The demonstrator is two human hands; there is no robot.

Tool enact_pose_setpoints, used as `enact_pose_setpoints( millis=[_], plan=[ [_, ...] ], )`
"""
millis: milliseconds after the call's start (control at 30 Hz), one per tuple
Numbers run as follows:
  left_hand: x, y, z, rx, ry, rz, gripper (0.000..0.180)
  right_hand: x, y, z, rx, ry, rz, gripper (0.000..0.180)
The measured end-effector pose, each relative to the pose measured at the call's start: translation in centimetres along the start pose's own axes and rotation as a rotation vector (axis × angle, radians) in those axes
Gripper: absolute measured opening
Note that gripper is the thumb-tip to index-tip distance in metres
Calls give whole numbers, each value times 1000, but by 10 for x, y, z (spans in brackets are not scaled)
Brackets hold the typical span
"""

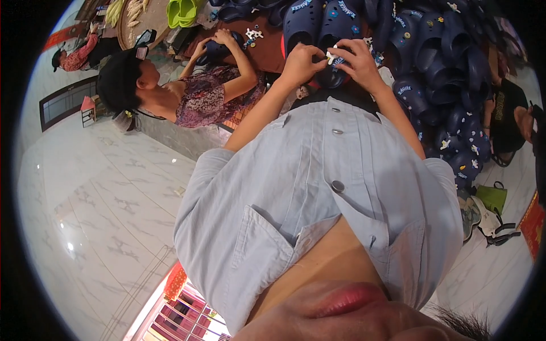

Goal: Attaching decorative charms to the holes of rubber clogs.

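The navy foam clog with a charm-studded upper [341,24] lies ahead of the person, long axis running outward, toe far. The small white charm [330,57] sits over the clog's heel end, between both hands, neither clearly nearer. Left hand [305,63], left of the clog: fingers curled, tips near the charm; grip cannot be determined. Right hand [359,65], right of the clog: fingers partly spread, tips at the charm; firm pinch cannot be confirmed.

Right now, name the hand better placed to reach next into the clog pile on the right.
Right, likely: the right hand is nearer the navy clog pile, while the left hand is across the white charm from it.
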State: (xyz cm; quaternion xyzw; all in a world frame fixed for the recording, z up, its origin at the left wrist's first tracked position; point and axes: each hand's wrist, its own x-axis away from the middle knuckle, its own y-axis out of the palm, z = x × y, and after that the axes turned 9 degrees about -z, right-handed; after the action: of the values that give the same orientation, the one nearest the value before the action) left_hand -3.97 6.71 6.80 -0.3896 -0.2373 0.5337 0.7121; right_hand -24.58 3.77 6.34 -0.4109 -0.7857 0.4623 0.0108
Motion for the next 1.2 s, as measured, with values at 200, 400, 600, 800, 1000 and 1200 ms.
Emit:
enact_pose_setpoints(
  millis=[200,400,600,800,1000,1200],
  plan=[
    [-2,-6,-1,437,-288,-299,26,2,17,15,-219,162,95,20],
    [3,-5,-17,977,-366,-277,32,3,11,3,-266,383,-23,22],
    [3,-9,-12,993,-432,-302,30,0,14,8,-99,118,83,25],
    [4,-1,-6,1033,-433,-360,28,-2,15,-8,-206,64,108,25],
    [3,6,-3,985,-370,-355,29,6,22,-4,-193,55,160,23],
    [-4,3,0,520,-255,-76,16,10,13,5,-232,295,344,17]
  ],
)
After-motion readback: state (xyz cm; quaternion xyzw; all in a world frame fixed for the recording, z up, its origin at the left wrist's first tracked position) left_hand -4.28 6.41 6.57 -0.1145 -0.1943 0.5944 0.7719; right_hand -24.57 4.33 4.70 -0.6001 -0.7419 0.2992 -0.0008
